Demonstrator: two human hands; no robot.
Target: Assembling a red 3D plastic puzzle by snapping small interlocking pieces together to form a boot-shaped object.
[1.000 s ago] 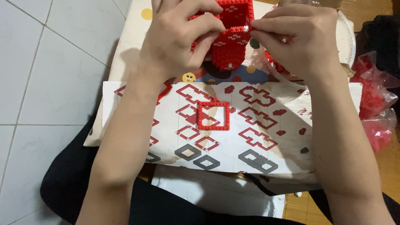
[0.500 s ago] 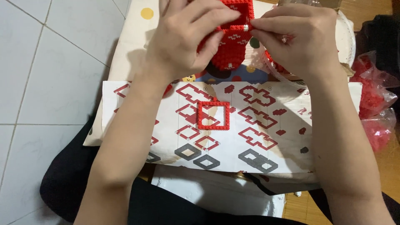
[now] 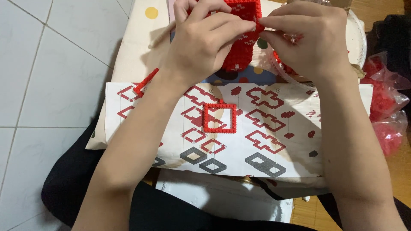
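Observation:
Both hands meet at the top of the view over a red block model [image 3: 240,42] built from tiny bricks. My left hand [image 3: 205,40] wraps around the model's left side and holds it up off the surface. My right hand [image 3: 308,36] pinches at the model's upper right edge with thumb and forefinger; whether a small piece is between them is hidden. Below the hands lies a paper instruction sheet [image 3: 257,145] printed with red and grey frame shapes. A red square frame [image 3: 220,117] of small bricks rests on it.
A short red brick strip [image 3: 145,81] lies at the sheet's left top corner. Clear bags of red pieces [image 3: 385,102] sit at the right edge. A white round container rim [image 3: 357,32] is behind my right hand. White floor tiles [image 3: 47,77] fill the left.
My left hand has turned slightly around the model, its fingers closing further over the top. The right hand stays pinched at the same edge.

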